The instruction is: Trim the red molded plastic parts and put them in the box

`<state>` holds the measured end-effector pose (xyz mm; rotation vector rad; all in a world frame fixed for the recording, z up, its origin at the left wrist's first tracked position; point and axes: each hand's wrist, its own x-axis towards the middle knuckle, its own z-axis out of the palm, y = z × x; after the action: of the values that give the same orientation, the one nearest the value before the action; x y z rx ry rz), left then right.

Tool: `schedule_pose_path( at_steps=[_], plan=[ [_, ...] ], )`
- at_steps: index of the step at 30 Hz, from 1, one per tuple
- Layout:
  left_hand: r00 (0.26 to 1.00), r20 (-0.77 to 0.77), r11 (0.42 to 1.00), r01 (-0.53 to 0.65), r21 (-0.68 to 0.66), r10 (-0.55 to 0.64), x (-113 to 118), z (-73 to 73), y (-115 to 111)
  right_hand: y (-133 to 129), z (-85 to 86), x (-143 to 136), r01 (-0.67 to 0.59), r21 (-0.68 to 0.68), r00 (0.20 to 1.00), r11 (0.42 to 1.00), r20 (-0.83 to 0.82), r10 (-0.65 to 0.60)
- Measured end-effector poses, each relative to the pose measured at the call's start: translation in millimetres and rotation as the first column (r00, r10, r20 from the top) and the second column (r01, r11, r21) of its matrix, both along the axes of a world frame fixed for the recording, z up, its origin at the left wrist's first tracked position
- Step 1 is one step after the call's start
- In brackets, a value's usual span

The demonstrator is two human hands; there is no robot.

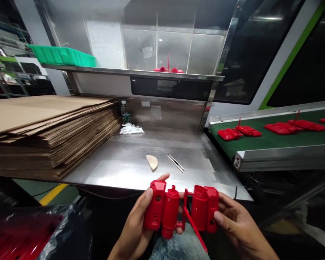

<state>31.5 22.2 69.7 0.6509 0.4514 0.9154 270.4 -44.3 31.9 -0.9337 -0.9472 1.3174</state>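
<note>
Between my two hands, in front of the table's near edge, is a red plastic moulding (171, 213) made of two boxy pieces and two bottle-shaped pieces joined by a thin runner with a slanting rod. My left hand (141, 216) is closed round its left boxy piece, thumb on the front face. My right hand (234, 222) grips the right boxy piece (212, 209) with the thumb and fingers at its outer edge. Beyond them on the metal table (127, 159) lie a pale half-round piece (152, 163) and metal tweezers (174, 162).
Stacked cardboard (78, 133) fills the table's left. A bottle (125, 112) and white gloves (131, 129) are behind. At right, a green conveyor (260, 144) carries red mouldings (239, 132). A shelf (111, 71) holds a green tray (62, 56). Lower left is a lined container (67, 231) of red parts.
</note>
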Motion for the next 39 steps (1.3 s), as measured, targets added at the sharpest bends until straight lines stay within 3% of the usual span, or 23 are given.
schedule_pose_path(
  at_steps=[2, 4, 6, 7, 9, 10, 11, 13, 18, 20, 22, 25, 27, 28, 30, 33, 35, 37, 39],
  plan=[
    [1.000, -0.021, 1.000, -0.004, 0.008, 0.005, -2.9, -3.9, 6.1, -3.6, 3.2, -7.4, -0.002, -0.031, 0.998, 1.000, 0.070, 0.004],
    [0.998, -0.053, 1.000, 0.017, -0.025, -0.018, -5.5, -6.6, 12.3, -8.0, 5.2, -13.1, 0.124, -0.021, 0.965, 0.992, 0.234, -0.115],
    [0.994, -0.068, 0.991, 0.073, -0.111, -0.081, -7.4, -8.8, 18.2, -11.3, 5.4, -15.0, 0.229, 0.228, 0.800, 0.947, 0.510, -0.316],
    [0.989, -0.060, 0.976, 0.126, -0.175, -0.139, -8.0, -9.8, 20.9, -11.7, 5.2, -14.3, 0.190, 0.425, 0.659, 0.885, 0.613, -0.436],
    [0.966, 0.001, 0.919, 0.247, -0.306, -0.260, -8.5, -11.4, 25.0, -8.7, 5.0, -10.4, -0.044, 0.717, 0.401, 0.696, 0.650, -0.645],
    [0.955, 0.052, 0.890, 0.292, -0.351, -0.293, -8.5, -12.0, 26.2, -5.1, 5.3, -7.6, -0.155, 0.771, 0.333, 0.618, 0.629, -0.702],
    [0.948, 0.103, 0.870, 0.318, -0.376, -0.302, -8.5, -12.4, 26.9, -0.2, 5.9, -4.8, -0.213, 0.789, 0.295, 0.576, 0.614, -0.732],
    [0.951, 0.166, 0.869, 0.306, -0.389, -0.260, -9.0, -12.9, 27.0, 11.9, 7.4, 0.0, -0.229, 0.782, 0.273, 0.579, 0.623, -0.733],
    [0.965, 0.184, 0.858, 0.252, -0.448, -0.188, -16.3, -13.9, 24.4, 34.6, 4.1, 2.0, -0.192, 0.816, 0.350, 0.546, 0.576, -0.738],
    [0.968, 0.182, 0.854, 0.240, -0.462, -0.173, -21.1, -13.7, 23.4, 37.5, 1.1, 2.5, -0.128, 0.815, 0.399, 0.565, 0.564, -0.723],
    [0.986, 0.124, 0.888, 0.153, -0.434, -0.109, -25.8, -11.9, 22.6, 41.0, -0.4, 5.5, 0.030, 0.756, 0.458, 0.653, 0.571, -0.682],
    [0.995, -0.014, 0.950, -0.099, -0.295, 0.099, -29.9, -4.7, 21.3, 56.0, -1.6, 15.5, 0.274, 0.444, 0.598, 0.853, 0.617, -0.512],
    [0.980, -0.062, 0.957, -0.197, -0.210, 0.188, -29.1, 1.9, 19.2, 74.4, -4.6, 25.1, 0.298, 0.196, 0.686, 0.934, 0.637, -0.352],
    [0.974, -0.078, 0.957, -0.222, -0.189, 0.210, -27.5, 5.2, 17.5, 85.1, -7.0, 30.6, 0.288, 0.108, 0.704, 0.952, 0.650, -0.286],
    [0.962, -0.109, 0.948, -0.266, -0.173, 0.250, -22.5, 10.5, 13.2, 105.1, -11.8, 41.5, 0.311, 0.028, 0.664, 0.950, 0.709, -0.238],
    [0.959, -0.131, 0.942, -0.272, -0.197, 0.249, -13.9, 14.1, 6.0, 116.3, -12.7, 50.9, 0.387, 0.087, 0.494, 0.918, 0.821, -0.285],
    [0.972, -0.137, 0.951, -0.217, -0.220, 0.190, -7.8, 14.1, 2.8, 104.5, -7.7, 46.2, 0.397, 0.147, 0.418, 0.906, 0.850, -0.321],
    [0.973, -0.144, 0.948, -0.209, -0.239, 0.178, 0.6, 13.1, 1.8, 80.6, -1.6, 30.5, 0.346, 0.148, 0.452, 0.927, 0.839, -0.303],
    [0.969, -0.126, 0.928, -0.241, -0.285, 0.213, 12.3, 10.9, 3.1, 53.3, 2.4, 8.1, 0.192, 0.075, 0.576, 0.979, 0.799, -0.174]
  ],
)
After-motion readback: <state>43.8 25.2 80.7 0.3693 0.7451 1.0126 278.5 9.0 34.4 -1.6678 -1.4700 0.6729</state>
